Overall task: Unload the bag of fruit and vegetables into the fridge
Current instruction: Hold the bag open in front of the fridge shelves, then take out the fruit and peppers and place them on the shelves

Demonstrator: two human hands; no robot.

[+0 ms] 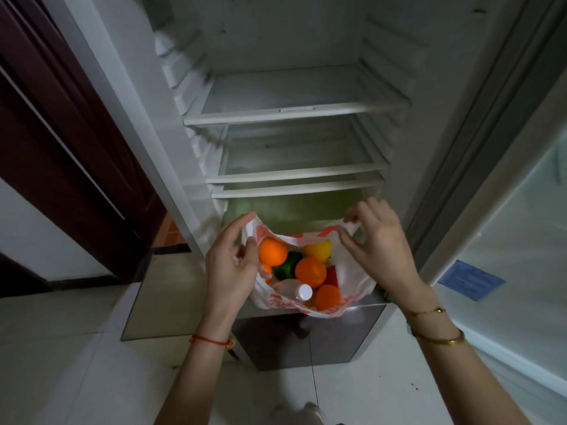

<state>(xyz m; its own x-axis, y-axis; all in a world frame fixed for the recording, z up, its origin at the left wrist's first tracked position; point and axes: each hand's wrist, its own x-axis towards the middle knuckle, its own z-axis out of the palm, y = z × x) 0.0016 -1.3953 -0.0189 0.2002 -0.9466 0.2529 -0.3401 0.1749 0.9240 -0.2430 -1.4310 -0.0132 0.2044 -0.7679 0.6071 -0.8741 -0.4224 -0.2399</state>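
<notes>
A white plastic bag with orange print (pixel 352 283) sits at the bottom front of the open fridge, its mouth spread wide. Inside lie several oranges (pixel 310 272), a yellow fruit (pixel 317 250), a green pepper (pixel 287 266), something red (pixel 333 276) and a pale bottle with a white cap (pixel 296 289). My left hand (pixel 231 265) pinches the bag's left rim between thumb and fingers. My right hand (pixel 380 243) pinches the right rim and pulls it outward.
The fridge has several bare glass shelves (pixel 294 113) above the bag and a greenish drawer (pixel 288 210) right behind it. The fridge door (pixel 506 225) stands open at the right. A dark wooden door (pixel 70 148) is at the left. White floor tiles (pixel 92 363) lie below.
</notes>
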